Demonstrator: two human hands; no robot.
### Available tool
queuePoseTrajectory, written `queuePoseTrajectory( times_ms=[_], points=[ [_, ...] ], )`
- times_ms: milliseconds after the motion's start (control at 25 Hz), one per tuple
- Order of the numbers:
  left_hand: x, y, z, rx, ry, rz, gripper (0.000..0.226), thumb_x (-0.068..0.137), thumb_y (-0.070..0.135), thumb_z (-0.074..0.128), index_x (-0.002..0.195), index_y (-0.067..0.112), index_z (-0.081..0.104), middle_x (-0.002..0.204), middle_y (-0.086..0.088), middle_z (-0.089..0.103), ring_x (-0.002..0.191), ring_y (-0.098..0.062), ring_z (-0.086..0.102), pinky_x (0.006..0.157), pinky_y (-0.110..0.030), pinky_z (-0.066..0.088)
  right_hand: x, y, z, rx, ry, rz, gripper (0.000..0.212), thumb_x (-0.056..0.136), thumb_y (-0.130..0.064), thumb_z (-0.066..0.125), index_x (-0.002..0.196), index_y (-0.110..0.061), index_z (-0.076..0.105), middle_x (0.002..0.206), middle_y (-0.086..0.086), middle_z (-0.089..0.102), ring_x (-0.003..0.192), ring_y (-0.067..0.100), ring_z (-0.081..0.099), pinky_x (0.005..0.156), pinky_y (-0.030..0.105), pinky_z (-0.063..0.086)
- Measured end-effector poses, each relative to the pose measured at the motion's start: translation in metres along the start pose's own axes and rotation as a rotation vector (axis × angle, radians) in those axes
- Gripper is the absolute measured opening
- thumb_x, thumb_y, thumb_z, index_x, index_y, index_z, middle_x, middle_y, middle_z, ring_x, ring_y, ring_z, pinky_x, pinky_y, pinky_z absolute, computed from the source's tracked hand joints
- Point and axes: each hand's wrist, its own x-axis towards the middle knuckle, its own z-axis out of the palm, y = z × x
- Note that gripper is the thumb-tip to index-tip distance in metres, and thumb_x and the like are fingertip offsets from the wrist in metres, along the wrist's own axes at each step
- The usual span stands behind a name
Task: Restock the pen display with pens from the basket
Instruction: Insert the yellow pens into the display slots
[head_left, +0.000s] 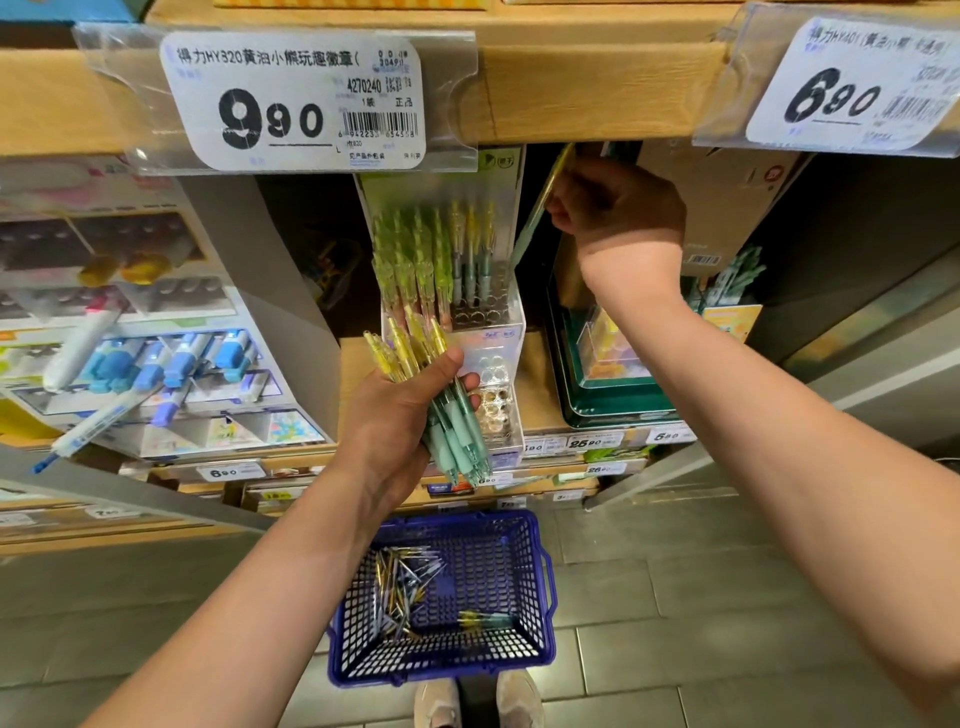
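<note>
— What can we read in the head view?

— On the pale wooden shelf edge, we see a white price tag reading "HY320", "4270240" and "9.90". A second white tag reads "6.80". Lower down is a small "25.90" label.

— And our hands?

— Our left hand grips a bundle of yellow-topped, mint-grip pens in front of the clear plastic pen display, hiding part of it. Our right hand pinches a single slim yellow-green pen, tilted, just under the shelf beside the display's card.

— The basket?

— The blue mesh plastic basket sits on the floor below, with loose pens inside.
</note>
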Motion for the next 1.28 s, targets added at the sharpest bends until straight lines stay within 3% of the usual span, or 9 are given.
queuePoseTrajectory(
  times_ms=[240,360,560,680,800,920,1040,1200,1280],
  points=[
    [0.001,0.002,0.0,0.028,0.005,-0.01,0.025,0.088,0.019,0.077,0.11,0.012,0.069,0.107,-0.022,0.073,0.088,-0.029,0.071,0.072,-0.034,0.059,0.007,0.02,0.017,-0.36,-0.08,-0.12,0.019,0.094,-0.027,0.065,0.103,-0.017,0.079,0.092,0.003,0.078,0.084,0.02,0.074,0.086,0.04,0.058],
    [0.001,0.001,0.001,0.025,0.019,-0.004,0.024,0.089,0.018,0.075,0.111,0.011,0.07,0.109,-0.022,0.073,0.09,-0.031,0.07,0.072,-0.036,0.059,0.0,0.024,0.023,-0.671,-0.21,-0.17,0.026,0.097,-0.035,0.057,0.098,-0.02,0.078,0.092,0.0,0.077,0.084,0.018,0.071,0.078,0.026,0.053],
    [0.002,0.001,-0.001,0.034,0.026,0.019,0.03,0.092,0.017,0.072,0.119,0.003,0.067,0.101,-0.018,0.073,0.09,-0.029,0.072,0.072,-0.035,0.06,0.001,0.024,0.026,-0.86,-0.298,-0.045,0.033,0.098,-0.034,0.053,0.089,-0.014,0.078,0.088,0.008,0.075,0.084,0.027,0.071,0.082,0.035,0.057],
    [0.0,0.0,0.0,0.027,-0.005,0.016,0.034,0.093,0.017,0.071,0.122,0.001,0.065,0.1,-0.018,0.072,0.087,-0.027,0.071,0.072,-0.035,0.059,-0.014,0.022,0.021,-0.676,-0.378,0.122,0.03,0.097,-0.034,0.062,0.084,-0.013,0.077,0.08,0.007,0.076,0.074,0.018,0.073,0.077,0.038,0.061],
    [-0.002,-0.001,0.001,0.053,-0.07,0.041,0.028,0.094,0.017,0.07,0.118,0.002,0.069,0.099,-0.015,0.075,0.085,-0.023,0.072,0.073,-0.035,0.06,-0.05,0.016,0.017,-0.263,-0.64,0.308,0.025,0.093,-0.039,0.069,0.085,-0.017,0.079,0.079,0.004,0.077,0.069,0.009,0.071,0.068,0.026,0.059],
    [-0.005,-0.003,0.0,0.086,-0.095,0.063,0.03,0.094,0.017,0.07,0.119,0.001,0.07,0.105,-0.018,0.076,0.088,-0.025,0.074,0.075,-0.035,0.06,-0.069,0.016,0.013,-0.142,-0.793,0.398,0.018,0.091,-0.034,0.074,0.088,-0.017,0.081,0.088,0.013,0.077,0.073,0.012,0.068,0.08,0.03,0.06],
    [-0.006,-0.005,-0.001,0.11,-0.092,0.079,0.029,0.093,0.02,0.071,0.119,0.006,0.071,0.102,-0.012,0.077,0.088,-0.022,0.073,0.071,-0.032,0.059,-0.071,0.013,0.012,-0.04,-0.652,0.402,0.011,0.088,-0.026,0.077,0.09,-0.016,0.08,0.082,0.007,0.078,0.07,0.015,0.07,0.077,0.032,0.062],
    [-0.004,-0.007,-0.005,0.04,-0.026,0.009,0.029,0.09,0.022,0.075,0.114,0.007,0.07,0.087,-0.012,0.07,0.078,-0.026,0.066,0.067,-0.032,0.058,-0.045,0.004,0.008,-0.06,-0.244,0.253,0.006,0.091,-0.021,0.074,0.086,-0.017,0.074,0.078,0.003,0.077,0.076,0.018,0.076,0.082,0.042,0.063],
    [-0.005,-0.009,-0.007,0.017,-0.042,-0.004,0.026,0.091,0.019,0.074,0.114,0.008,0.067,0.085,-0.011,0.064,0.077,-0.024,0.064,0.07,-0.032,0.058,-0.026,-0.004,0.007,-0.031,-0.161,0.141,0.006,0.094,-0.014,0.07,0.095,-0.016,0.075,0.086,0.002,0.076,0.081,0.019,0.076,0.084,0.043,0.062]
  ],
)
